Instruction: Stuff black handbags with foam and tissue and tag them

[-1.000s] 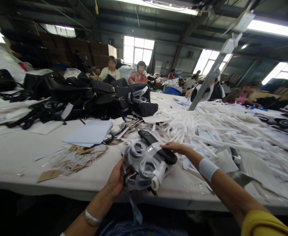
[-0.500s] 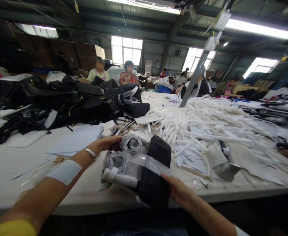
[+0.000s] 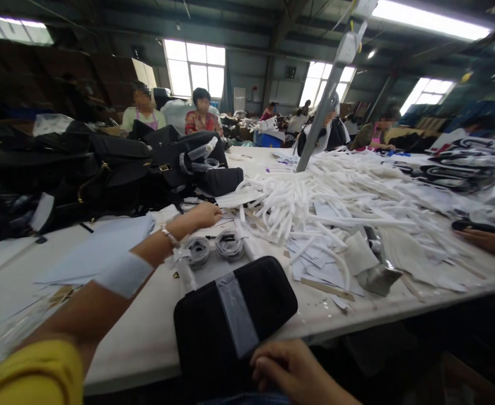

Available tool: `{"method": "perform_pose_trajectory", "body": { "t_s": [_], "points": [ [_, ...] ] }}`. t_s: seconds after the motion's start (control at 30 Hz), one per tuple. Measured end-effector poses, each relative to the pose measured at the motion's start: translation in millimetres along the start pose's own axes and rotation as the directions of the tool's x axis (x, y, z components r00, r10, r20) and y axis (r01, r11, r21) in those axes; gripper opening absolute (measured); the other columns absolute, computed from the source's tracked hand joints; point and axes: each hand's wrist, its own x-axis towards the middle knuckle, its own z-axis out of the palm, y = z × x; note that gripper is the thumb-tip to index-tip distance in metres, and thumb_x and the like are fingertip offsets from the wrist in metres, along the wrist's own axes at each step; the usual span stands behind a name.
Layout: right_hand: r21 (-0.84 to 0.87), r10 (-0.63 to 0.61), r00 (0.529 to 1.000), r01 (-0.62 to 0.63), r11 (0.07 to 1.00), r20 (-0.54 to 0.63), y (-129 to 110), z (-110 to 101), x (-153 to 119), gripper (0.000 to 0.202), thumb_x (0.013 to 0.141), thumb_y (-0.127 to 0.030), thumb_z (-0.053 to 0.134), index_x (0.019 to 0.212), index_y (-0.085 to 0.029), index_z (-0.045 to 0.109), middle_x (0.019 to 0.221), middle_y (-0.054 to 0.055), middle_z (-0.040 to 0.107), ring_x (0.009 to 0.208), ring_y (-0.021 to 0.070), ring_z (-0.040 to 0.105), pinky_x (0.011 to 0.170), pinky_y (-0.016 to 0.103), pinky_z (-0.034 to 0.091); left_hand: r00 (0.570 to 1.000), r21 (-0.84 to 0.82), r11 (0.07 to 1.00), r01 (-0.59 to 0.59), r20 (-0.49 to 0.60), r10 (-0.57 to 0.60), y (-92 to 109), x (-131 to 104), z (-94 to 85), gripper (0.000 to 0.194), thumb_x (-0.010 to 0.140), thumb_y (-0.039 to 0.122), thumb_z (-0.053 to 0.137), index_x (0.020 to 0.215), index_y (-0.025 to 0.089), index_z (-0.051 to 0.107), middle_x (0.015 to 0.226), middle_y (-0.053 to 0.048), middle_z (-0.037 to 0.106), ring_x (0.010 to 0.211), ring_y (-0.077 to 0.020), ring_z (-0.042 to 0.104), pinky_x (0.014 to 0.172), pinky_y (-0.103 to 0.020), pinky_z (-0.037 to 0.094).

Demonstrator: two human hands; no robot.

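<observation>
A flat black pouch (image 3: 214,332) with a strip of clear tape (image 3: 237,315) across it lies over the near edge of the white table (image 3: 146,332). My right hand (image 3: 289,368) grips its near edge at the bottom of the view. Two coiled straps wrapped in plastic (image 3: 214,247) lie just behind the pouch. My left hand (image 3: 203,215) reaches past them, fingers curled down on small paper tags (image 3: 230,212) by the bags. Whether it holds a tag is hidden.
Black handbags (image 3: 104,174) are heaped at back left, with pale paper sheets (image 3: 95,247) in front. A big pile of white foam strips (image 3: 336,202) covers the right half around a slanted metal pole (image 3: 319,129). Another person's hand (image 3: 484,239) rests at right. People sit across the table.
The pouch has been laid flat with its taped side up and drawn toward me. The wrapped coils now lie on the table. My left hand has reached farther out to the tags.
</observation>
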Motion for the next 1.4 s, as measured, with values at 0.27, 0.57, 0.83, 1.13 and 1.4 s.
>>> {"method": "perform_pose_trajectory", "body": {
  "t_s": [0.27, 0.57, 0.83, 1.13, 1.4],
  "points": [
    [-0.578, -0.415, 0.851, 0.171, 0.798, -0.322, -23, -119, 52, 0.055, 0.090, -0.048, 0.060, 0.140, -0.027, 0.049, 0.144, 0.009, 0.055, 0.134, 0.0312, 0.048, 0.113, 0.050, 0.037, 0.837, -0.178, 0.940, 0.290, -0.429, -0.339, -51, -214, 50.8, 0.044, 0.081, 0.062, 0.061, 0.103, 0.023, 0.065, 0.102, -0.005, 0.073, 0.090, -0.0227, 0.070, 0.080, -0.029, 0.055],
    [-0.460, -0.091, 0.993, 0.047, 0.887, -0.074, -39, -128, 88, 0.057, 0.083, -0.055, 0.065, 0.132, -0.026, 0.057, 0.122, 0.005, 0.068, 0.115, 0.0300, 0.061, 0.101, 0.041, 0.044, 0.761, -0.433, 0.764, 0.478, -0.230, -0.606, -49, -243, 109.7, 0.065, 0.077, 0.067, 0.062, 0.125, 0.023, 0.057, 0.113, -0.007, 0.073, 0.110, -0.0286, 0.067, 0.091, -0.036, 0.056],
    [-0.480, -0.068, 0.994, 0.020, 0.877, -0.083, -28, -124, 104, 0.035, 0.087, -0.053, 0.061, 0.107, -0.024, 0.066, 0.097, 0.001, 0.072, 0.092, 0.0242, 0.065, 0.082, 0.034, 0.047, 0.750, -0.089, 0.837, 0.540, -0.401, -0.526, -45, -239, 107.4, 0.065, 0.085, 0.068, 0.050, 0.134, 0.025, 0.052, 0.105, -0.009, 0.073, 0.106, -0.0332, 0.068, 0.087, -0.049, 0.056],
    [-0.600, -0.080, 0.994, 0.020, 0.799, -0.074, -30, -119, 103, 0.035, 0.091, -0.051, 0.057, 0.110, -0.023, 0.065, 0.097, 0.004, 0.073, 0.090, 0.0260, 0.068, 0.080, 0.039, 0.052, 0.919, 0.682, 0.720, -0.129, -0.191, 0.345, -21, -215, 136.3, 0.047, 0.095, 0.016, 0.046, 0.142, 0.020, 0.049, 0.149, -0.005, 0.050, 0.139, -0.0248, 0.043, 0.113, -0.046, 0.040],
    [-0.885, -0.658, 0.714, 0.439, 0.153, 0.241, -39, -70, 85, 0.045, 0.097, -0.024, 0.051, 0.142, -0.019, 0.048, 0.152, 0.008, 0.045, 0.143, 0.0262, 0.036, 0.119, 0.048, 0.029, 0.946, 0.676, 0.723, -0.140, -0.124, 0.299, -28, -213, 145.0, 0.052, 0.095, 0.028, 0.050, 0.146, 0.021, 0.043, 0.152, -0.003, 0.044, 0.140, -0.0255, 0.043, 0.111, -0.048, 0.044]
  ]
}}
